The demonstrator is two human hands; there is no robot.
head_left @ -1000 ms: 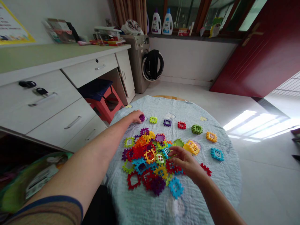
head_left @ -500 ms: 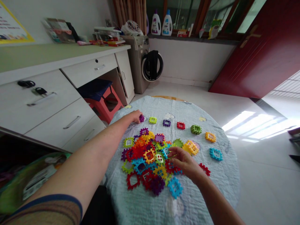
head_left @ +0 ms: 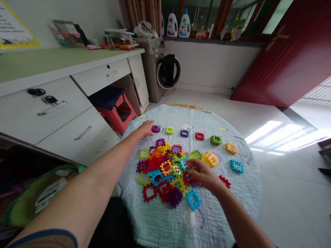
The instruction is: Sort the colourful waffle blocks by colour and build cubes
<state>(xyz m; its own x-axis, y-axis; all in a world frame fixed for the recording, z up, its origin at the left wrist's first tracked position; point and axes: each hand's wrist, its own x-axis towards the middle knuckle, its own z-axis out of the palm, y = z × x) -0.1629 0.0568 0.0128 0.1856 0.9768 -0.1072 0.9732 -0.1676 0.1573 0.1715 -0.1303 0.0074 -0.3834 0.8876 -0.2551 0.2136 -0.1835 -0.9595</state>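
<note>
My left hand reaches to the far left of the round table. Its fingers are apart beside a purple notched building block, which lies on the cloth. My right hand hovers at the right side of a heap of coloured building blocks, its thumb and fingers spread. Close to those fingertips is a blue window block; whether they touch it I cannot tell. Around it in the heap are an orange frame block, a green-and-white window block and yellow blocks.
A curved row on the light blue tablecloth runs from a lime block past a red block and a green stack to a blue block. Drawers and a red stool stand left.
My left hand has drawn slightly left, away from the purple block, so more of that block shows. My right hand stays by the heap. The view has shifted slightly.
</note>
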